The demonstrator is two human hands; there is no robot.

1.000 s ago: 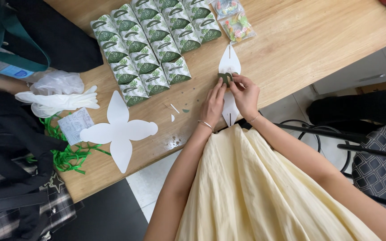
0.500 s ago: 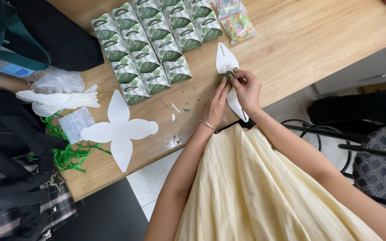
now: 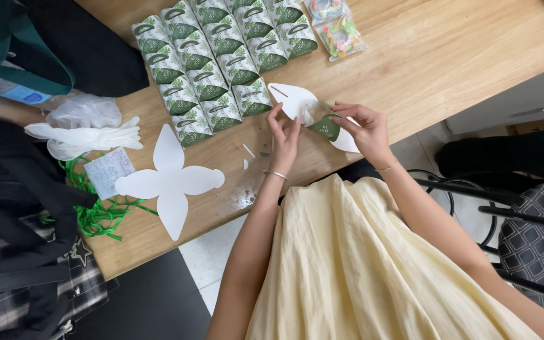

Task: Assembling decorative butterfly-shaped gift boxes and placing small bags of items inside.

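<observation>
Paper box blank (image 3: 297,104), white outside, green inside, part-folded: held above the wooden table (image 3: 448,56), at 3 o'clock of the folded green boxes (image 3: 221,60). Left hand (image 3: 284,129) pinches its near flap; right hand (image 3: 366,129) grasps the green fold. Fingertip contact partly hidden. Flat white blank (image 3: 170,179) lies at 9 o'clock. Candy bags (image 3: 338,25) cut off at top edge.

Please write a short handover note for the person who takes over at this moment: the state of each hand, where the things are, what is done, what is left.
Left hand: grip pinching the edge of the paper cutout at the table's front edge.
Right hand: grip closed on the same cutout, folding its green printed side up.
Done: folded green boxes stand in rows at the far side, candy bags beside them.
Left: this cutout is only partly folded; one flat white cutout lies untouched to the left, near green ribbon and white gloves.
</observation>
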